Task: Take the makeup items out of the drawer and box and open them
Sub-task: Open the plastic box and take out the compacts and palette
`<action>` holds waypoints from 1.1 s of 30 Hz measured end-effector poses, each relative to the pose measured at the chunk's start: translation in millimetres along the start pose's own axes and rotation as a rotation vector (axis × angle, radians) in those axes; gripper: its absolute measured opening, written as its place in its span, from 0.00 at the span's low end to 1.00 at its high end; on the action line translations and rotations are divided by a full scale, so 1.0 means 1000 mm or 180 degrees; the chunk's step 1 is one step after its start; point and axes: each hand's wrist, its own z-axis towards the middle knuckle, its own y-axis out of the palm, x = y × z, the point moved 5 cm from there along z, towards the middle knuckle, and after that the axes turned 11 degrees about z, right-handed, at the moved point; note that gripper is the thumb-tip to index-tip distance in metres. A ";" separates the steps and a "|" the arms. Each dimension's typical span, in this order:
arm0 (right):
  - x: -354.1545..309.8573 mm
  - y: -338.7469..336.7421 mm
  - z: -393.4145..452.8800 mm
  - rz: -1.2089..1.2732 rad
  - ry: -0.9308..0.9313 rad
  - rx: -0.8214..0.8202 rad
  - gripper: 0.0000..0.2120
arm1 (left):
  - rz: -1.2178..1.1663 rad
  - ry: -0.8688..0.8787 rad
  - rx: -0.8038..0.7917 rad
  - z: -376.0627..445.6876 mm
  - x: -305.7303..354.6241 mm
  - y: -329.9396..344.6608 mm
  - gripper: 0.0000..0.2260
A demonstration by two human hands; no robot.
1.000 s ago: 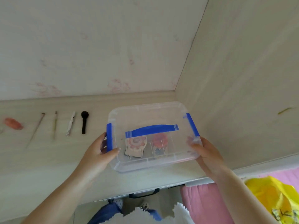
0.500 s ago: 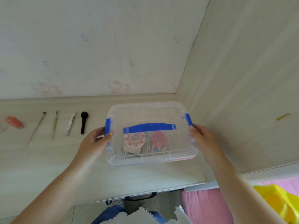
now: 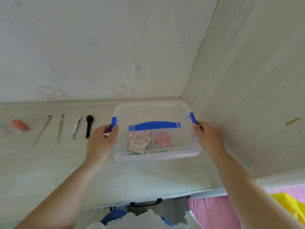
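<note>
A clear plastic box [image 3: 156, 113] with a lid, a blue handle [image 3: 154, 126] and blue side clasps stands on the pale desk near the right wall. My left hand [image 3: 100, 142] grips its left side with the thumb on the left clasp [image 3: 113, 123]. My right hand [image 3: 208, 139] holds the right side, fingers at the right clasp [image 3: 193, 119]. Inside the box I see a pink flower-shaped item [image 3: 140, 141] and a round pink item [image 3: 163, 140]. The lid is on.
On the desk to the left lie a black brush [image 3: 89, 125], a white pen-like item [image 3: 76, 127], two thin sticks [image 3: 59, 128], and a pink sponge [image 3: 20, 125]. A drawer handle [image 3: 146, 204] shows under the desk's front edge. A wall panel stands close on the right.
The box has been set further back on the desk and levelled. Both hands slid from its lower corners up to the blue side clasps.
</note>
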 end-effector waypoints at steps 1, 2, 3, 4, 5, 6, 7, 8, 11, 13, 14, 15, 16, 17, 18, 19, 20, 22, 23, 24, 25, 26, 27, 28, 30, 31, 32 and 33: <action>0.000 0.000 0.001 -0.0046 -0.0030 0.0002 0.13 | 0.0114 0.0045 -0.0004 0.001 0.001 0.000 0.11; 0.000 0.000 0.003 -0.0106 -0.0057 -0.0003 0.13 | 0.0234 0.0102 -0.0015 0.002 0.003 0.000 0.11; -0.001 -0.001 0.005 -0.0187 -0.0084 -0.0021 0.13 | 0.0373 0.0169 -0.0034 0.002 0.004 -0.001 0.10; 0.000 -0.001 0.006 -0.0275 -0.0069 -0.0039 0.13 | 0.0515 0.0234 -0.0054 0.003 0.006 -0.002 0.11; 0.002 -0.002 0.009 -0.0325 -0.0008 -0.0042 0.13 | 0.0644 0.0288 -0.0059 0.004 0.007 -0.002 0.13; 0.009 -0.002 0.013 -0.0349 0.0124 -0.0034 0.14 | 0.0717 0.0315 -0.0061 0.006 0.006 -0.002 0.14; 0.018 -0.001 0.016 -0.0347 0.0288 -0.0025 0.14 | 0.0737 0.0306 -0.0057 0.008 0.005 -0.001 0.16; 0.028 0.000 0.018 -0.0257 0.0484 -0.0036 0.14 | 0.0689 0.0256 -0.0054 0.009 0.002 0.000 0.16; 0.053 0.013 0.018 0.0574 0.0977 -0.0191 0.12 | 0.0301 0.0033 -0.0046 0.011 -0.009 0.002 0.14; 0.049 0.016 0.014 0.1188 0.1065 -0.0218 0.11 | 0.0010 0.0019 -0.0130 0.008 -0.010 0.005 0.13; 0.042 0.016 0.012 0.1441 0.1032 -0.0211 0.11 | -0.0163 -0.0027 -0.0184 0.007 -0.011 0.005 0.12; 0.035 0.015 0.010 0.1708 0.0952 -0.0172 0.12 | -0.0311 -0.0070 -0.0219 0.005 -0.012 0.005 0.13; 0.028 0.012 0.007 0.1882 0.0879 -0.0105 0.13 | -0.0384 -0.0041 -0.0238 0.004 -0.014 0.003 0.16; 0.023 0.009 0.005 0.1922 0.0789 -0.0021 0.15 | -0.0386 0.0109 -0.0271 0.003 -0.017 0.001 0.19; 0.017 0.005 0.001 0.1801 0.0643 0.0031 0.18 | -0.0348 0.0296 -0.0349 0.000 -0.019 -0.001 0.23; 0.012 0.001 -0.003 0.1559 0.0419 0.0004 0.21 | -0.0329 0.0506 -0.0506 -0.004 -0.021 -0.003 0.28; 0.006 -0.001 -0.009 0.1251 0.0146 -0.0121 0.23 | -0.0257 0.0718 -0.0750 -0.009 -0.020 -0.003 0.34; 0.000 -0.001 -0.024 0.0721 -0.0380 -0.0509 0.29 | 0.0041 0.1147 -0.1218 -0.021 -0.020 0.002 0.44; 0.001 0.001 -0.031 0.0514 -0.0575 -0.0693 0.32 | 0.0222 0.1301 -0.1316 -0.025 -0.020 0.004 0.45; 0.003 0.003 -0.037 0.0331 -0.0693 -0.0844 0.35 | 0.0363 0.1398 -0.1344 -0.027 -0.022 0.006 0.46; 0.006 0.005 -0.041 0.0168 -0.0744 -0.0949 0.38 | 0.0428 0.1459 -0.1357 -0.030 -0.021 0.008 0.47; 0.008 0.007 -0.043 0.0011 -0.0750 -0.1023 0.41 | 0.0454 0.1464 -0.1349 -0.031 -0.021 0.009 0.47; 0.009 0.008 -0.044 -0.0125 -0.0735 -0.1065 0.43 | 0.0452 0.1428 -0.1331 -0.032 -0.021 0.008 0.47; 0.010 0.009 -0.045 -0.0202 -0.0673 -0.1072 0.44 | 0.0440 0.1393 -0.1315 -0.033 -0.020 0.007 0.47; 0.012 0.010 -0.045 -0.0142 -0.0497 -0.1036 0.45 | 0.0425 0.1395 -0.1323 -0.036 -0.016 0.004 0.46; 0.012 0.009 -0.046 -0.0057 -0.0446 -0.1014 0.45 | 0.0424 0.1396 -0.1317 -0.036 -0.015 0.002 0.46; 0.011 0.009 -0.046 0.0031 -0.0438 -0.0982 0.45 | 0.0428 0.1374 -0.1308 -0.035 -0.014 0.000 0.45; 0.008 0.007 -0.046 0.0143 -0.0433 -0.0924 0.45 | 0.0414 0.1349 -0.1305 -0.033 -0.011 -0.004 0.44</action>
